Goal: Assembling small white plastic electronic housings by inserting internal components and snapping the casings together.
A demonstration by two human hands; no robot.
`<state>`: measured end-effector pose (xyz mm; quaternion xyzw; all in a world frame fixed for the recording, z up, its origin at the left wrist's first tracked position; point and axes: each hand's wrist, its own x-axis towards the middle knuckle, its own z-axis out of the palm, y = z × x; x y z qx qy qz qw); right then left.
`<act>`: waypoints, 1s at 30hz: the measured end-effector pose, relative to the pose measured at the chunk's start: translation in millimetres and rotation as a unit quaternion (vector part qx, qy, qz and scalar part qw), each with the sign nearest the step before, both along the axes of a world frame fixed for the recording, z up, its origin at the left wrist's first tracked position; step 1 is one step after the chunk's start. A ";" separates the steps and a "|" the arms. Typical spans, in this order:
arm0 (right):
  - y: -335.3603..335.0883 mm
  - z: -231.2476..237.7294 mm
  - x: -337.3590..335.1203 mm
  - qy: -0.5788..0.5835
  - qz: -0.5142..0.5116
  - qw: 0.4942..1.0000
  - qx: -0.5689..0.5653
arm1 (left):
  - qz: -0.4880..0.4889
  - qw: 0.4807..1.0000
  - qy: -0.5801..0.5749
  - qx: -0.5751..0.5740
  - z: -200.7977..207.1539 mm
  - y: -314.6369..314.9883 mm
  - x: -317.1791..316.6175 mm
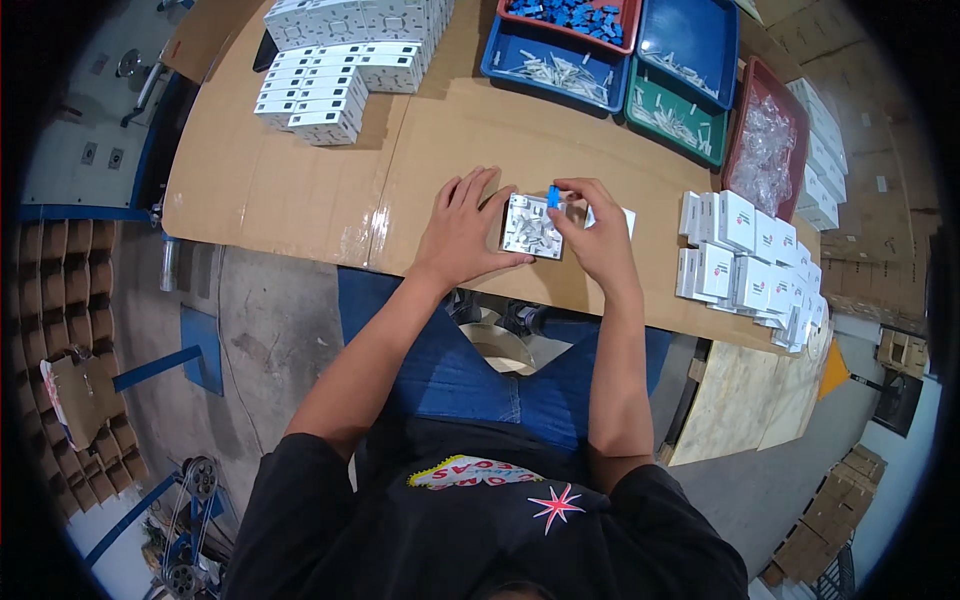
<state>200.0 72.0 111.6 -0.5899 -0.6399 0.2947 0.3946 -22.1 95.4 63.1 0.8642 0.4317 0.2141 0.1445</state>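
Observation:
A white square plastic housing (532, 228) lies on the cardboard-covered table in front of me, its inner fittings facing up; their details are too small to tell. My left hand (462, 230) rests flat at its left side, fingers spread, with the thumb along its lower left edge. Between the thumb and fingertips of my right hand (600, 235) is a small blue plastic piece (553, 196), held at the housing's upper right corner. Partly covered by the right hand, a white flat piece (628, 222) lies just right of the housing.
Stacked white housings (330, 90) stand far left. Across the back are a red tray (632, 38) of blue pieces, a blue tray (490, 68) and a green tray (680, 148) of white parts, and a red tray (740, 185) of clear bags. White boxes (738, 222) pile up at right.

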 end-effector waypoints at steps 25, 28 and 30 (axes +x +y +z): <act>12.5 -31.1 -23.6 -0.093 0.020 0.995 -0.010 | 0.003 1.000 -0.009 -0.021 6.2 4.1 -0.3; 12.8 -31.1 -24.2 -0.081 0.021 0.996 -0.010 | 0.004 0.999 -0.013 -0.034 6.7 4.1 -0.9; 12.6 -31.1 -24.0 -0.086 0.019 0.996 -0.008 | 0.003 0.999 -0.010 -0.033 6.7 4.3 -0.5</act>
